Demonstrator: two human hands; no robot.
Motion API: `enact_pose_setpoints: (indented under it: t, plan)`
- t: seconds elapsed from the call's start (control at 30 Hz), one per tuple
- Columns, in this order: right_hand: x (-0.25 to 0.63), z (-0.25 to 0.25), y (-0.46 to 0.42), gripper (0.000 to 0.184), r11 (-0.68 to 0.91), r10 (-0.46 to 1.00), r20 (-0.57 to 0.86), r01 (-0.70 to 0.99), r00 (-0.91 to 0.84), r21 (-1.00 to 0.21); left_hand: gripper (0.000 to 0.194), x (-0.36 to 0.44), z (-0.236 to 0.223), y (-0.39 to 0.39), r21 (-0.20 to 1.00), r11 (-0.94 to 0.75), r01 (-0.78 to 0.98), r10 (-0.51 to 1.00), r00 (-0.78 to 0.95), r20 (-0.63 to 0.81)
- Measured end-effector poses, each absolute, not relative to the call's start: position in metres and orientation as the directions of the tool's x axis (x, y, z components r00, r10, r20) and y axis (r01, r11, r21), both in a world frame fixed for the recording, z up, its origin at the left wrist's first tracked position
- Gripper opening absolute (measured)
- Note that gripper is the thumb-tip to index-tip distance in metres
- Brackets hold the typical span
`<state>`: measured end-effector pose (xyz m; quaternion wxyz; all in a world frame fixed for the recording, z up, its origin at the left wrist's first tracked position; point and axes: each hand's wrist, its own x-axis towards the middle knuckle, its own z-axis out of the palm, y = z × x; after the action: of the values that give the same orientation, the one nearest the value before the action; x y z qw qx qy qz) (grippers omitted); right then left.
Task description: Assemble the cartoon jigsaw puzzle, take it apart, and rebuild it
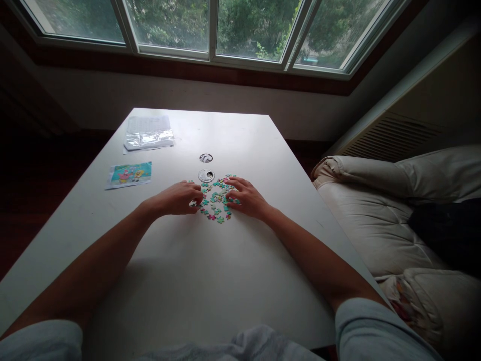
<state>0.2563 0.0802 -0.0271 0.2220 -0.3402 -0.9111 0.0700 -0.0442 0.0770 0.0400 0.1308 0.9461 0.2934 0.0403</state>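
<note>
Dozens of jigsaw pieces (219, 197) lie on the worktop (210, 271) between your left hand (183, 197) and right hand (248, 198). Your right grip spreads wide; whether your curled left holds one is unclear.

- Beyond the grip: white-framed windows (213, 27), reddish-brown sill (240, 76), greenery (248, 30) outside, pale wall (188, 95) below.
- Under it: a white table (180, 281), brightest toward the windows.
- Right of it: a cream padded seat (364, 225), with a slatted vent (391, 136) beyond.
- Left of it: dark reddish floor (26, 200) in shadow.
</note>
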Motion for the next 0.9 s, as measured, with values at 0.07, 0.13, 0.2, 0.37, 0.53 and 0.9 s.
enact_pose_setpoints:
  t: [0.07, 0.13, 0.2, 0.37, 0.53, 0.9]
  plan:
    - [0.255, -0.026, 0.078, 0.013, 0.761, 0.648, 0.358, 0.592, -0.672, -0.266, 0.006, -0.047, 0.043, 0.075, 0.292, -0.790, 0.539, 0.552, 0.833, -0.041]
    - [0.253, -0.024, 0.075, 0.011, 0.759, 0.650, 0.370, 0.598, -0.664, -0.258, 0.005, -0.047, 0.043, 0.073, 0.296, -0.783, 0.548, 0.550, 0.831, -0.082]
    - [0.249, -0.021, 0.071, 0.009, 0.743, 0.664, 0.380, 0.623, -0.643, -0.244, 0.006, -0.045, 0.043, 0.072, 0.282, -0.778, 0.561, 0.557, 0.824, -0.105]
    - [0.237, -0.009, 0.058, 0.018, 0.620, 0.766, 0.351, 0.763, -0.538, -0.183, 0.012, -0.036, 0.038, 0.074, 0.136, -0.740, 0.659, 0.665, 0.747, 0.000]
    - [0.227, -0.003, 0.052, 0.026, 0.550, 0.812, 0.285, 0.832, -0.510, -0.077, 0.016, -0.031, 0.028, 0.079, 0.051, -0.688, 0.724, 0.726, 0.684, 0.072]
    - [0.221, -0.004, 0.050, 0.016, 0.515, 0.837, 0.255, 0.855, -0.485, -0.065, 0.018, -0.024, 0.017, 0.076, 0.008, -0.635, 0.773, 0.769, 0.631, 0.104]
